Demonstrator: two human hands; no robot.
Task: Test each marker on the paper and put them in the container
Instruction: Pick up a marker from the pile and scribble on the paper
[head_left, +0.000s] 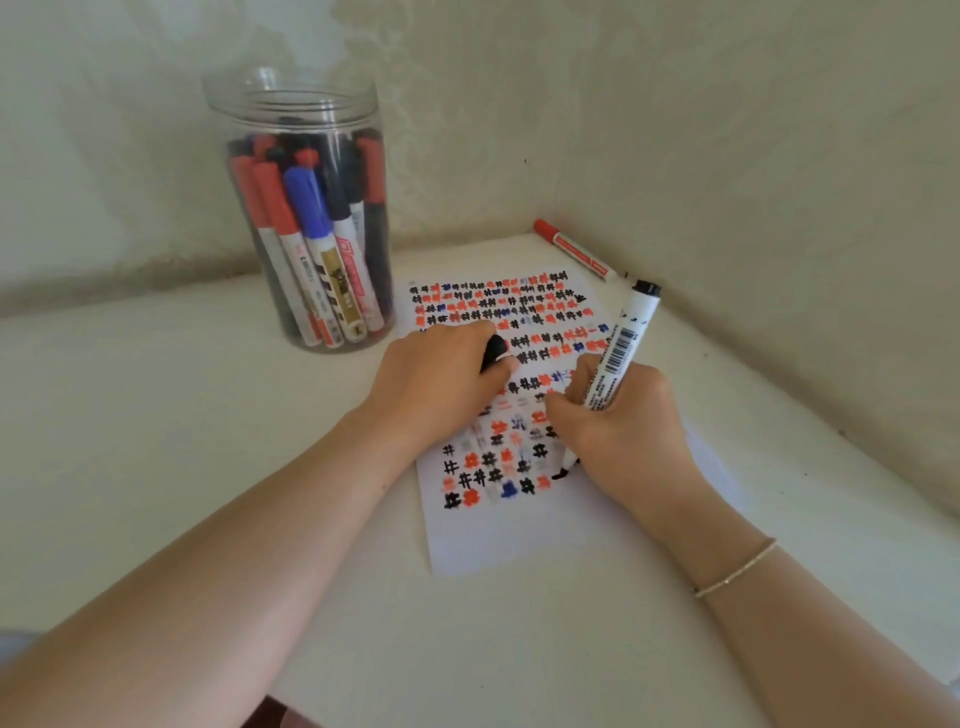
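Note:
A white paper (519, 535) covered with rows of black, red and blue marks lies on the table. My right hand (628, 431) grips a white-barrelled black marker (621, 353), its tip touching the paper at a fresh black mark. My left hand (436, 384) rests on the paper and holds the marker's black cap (493, 353). A clear plastic jar (306, 218) with several red, blue and black markers stands upright at the back left. One capped red marker (574, 249) lies by the wall behind the paper.
The white table (182, 415) sits in a corner between two pale walls (727, 130). Its right edge runs close to my right forearm, which wears a thin bracelet (737, 569).

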